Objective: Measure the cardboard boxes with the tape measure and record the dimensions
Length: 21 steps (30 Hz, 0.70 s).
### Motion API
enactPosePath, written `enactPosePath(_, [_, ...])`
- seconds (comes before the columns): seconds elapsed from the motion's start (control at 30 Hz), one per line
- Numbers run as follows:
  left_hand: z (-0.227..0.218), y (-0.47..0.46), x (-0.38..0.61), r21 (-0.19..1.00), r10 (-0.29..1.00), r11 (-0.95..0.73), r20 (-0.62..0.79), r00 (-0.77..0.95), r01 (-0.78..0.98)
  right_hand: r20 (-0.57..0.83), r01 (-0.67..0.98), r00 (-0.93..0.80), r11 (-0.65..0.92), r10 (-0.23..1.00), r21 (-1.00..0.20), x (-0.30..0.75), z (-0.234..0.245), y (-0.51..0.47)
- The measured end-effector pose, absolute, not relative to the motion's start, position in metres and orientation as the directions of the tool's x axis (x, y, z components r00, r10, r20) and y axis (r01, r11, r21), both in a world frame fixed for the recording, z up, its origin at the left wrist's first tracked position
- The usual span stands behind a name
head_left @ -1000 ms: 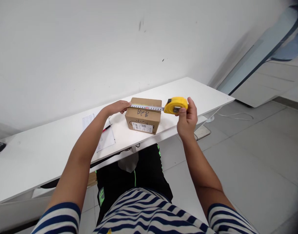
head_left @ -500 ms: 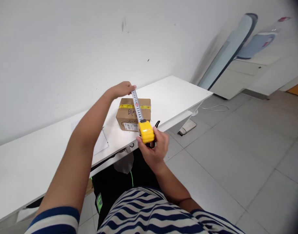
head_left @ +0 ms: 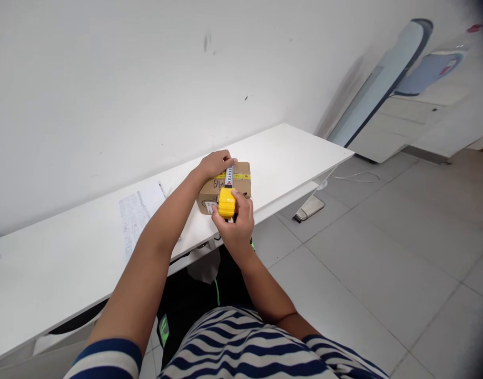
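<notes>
On the bench (head_left: 300,150), papers (head_left: 136,210) were spread; beyond its right corner, a pale cable (head_left: 357,179) was strewn over the floor (head_left: 363,252).

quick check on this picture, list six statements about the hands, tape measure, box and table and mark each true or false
1. The right hand holds a tape measure. True.
2. The tape measure's case is blue. False: it is yellow.
3. The blade runs from the tape measure to the left hand. True.
4. A cardboard box and some paper are on the table. True.
5. The paper is right of the cardboard box in the picture. False: it lies to the left.
6. The cardboard box's top is plain. False: a yellow strip crosses it.
</notes>
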State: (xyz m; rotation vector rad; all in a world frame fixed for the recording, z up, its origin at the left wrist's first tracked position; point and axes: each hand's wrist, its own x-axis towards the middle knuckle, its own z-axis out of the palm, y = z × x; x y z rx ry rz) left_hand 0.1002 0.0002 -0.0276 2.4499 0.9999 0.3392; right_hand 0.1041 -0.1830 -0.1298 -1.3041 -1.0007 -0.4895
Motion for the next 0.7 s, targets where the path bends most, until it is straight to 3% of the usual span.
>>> enactPosePath(0.1, [-0.033, 0.004, 0.1, 0.521, 0.712, -0.642, 0.133, 0.69, 0.562, 0.814, 0.77, 0.534, 0.268, 0.227, -0.58, 0.103, -0.133, -0.184])
enactPosePath(0.2, [-0.03, -0.001, 0.093, 0.535, 0.697, -0.695, 0.335, 0.634, 0.481, 0.76, 0.708, 0.588, 0.28, 0.276, -0.649, 0.107, -0.14, -0.184])
enactPosePath(0.33, [-0.012, -0.043, 0.073, 0.641, 0.678, -0.702, 0.471, 0.564, 0.309, 0.723, 0.652, 0.622, 0.314, 0.301, -0.69, 0.124, -0.163, -0.179])
enactPosePath(0.43, [0.0, -0.083, 0.059, 0.673, 0.664, -0.683, 0.409, 0.625, 0.285, 0.705, 0.59, 0.656, 0.398, 0.27, -0.702, 0.133, -0.18, -0.178])
enactPosePath(0.53, [-0.002, -0.1, 0.054, 0.611, 0.581, -0.727, 0.303, 0.755, 0.315, 0.596, 0.427, 0.753, 0.484, 0.277, -0.764, 0.13, -0.181, -0.182])
enactPosePath(0.6, [-0.012, -0.094, 0.053, 0.509, 0.564, -0.77, 0.262, 0.783, 0.384, 0.438, 0.233, 0.84, 0.518, 0.32, -0.823, 0.127, -0.173, -0.188])
enactPosePath(0.7, [-0.035, -0.075, 0.041, 0.335, 0.65, -0.744, 0.167, 0.741, 0.578, 0.127, -0.123, 0.896, 0.512, 0.426, -0.85, 0.131, -0.16, -0.196])
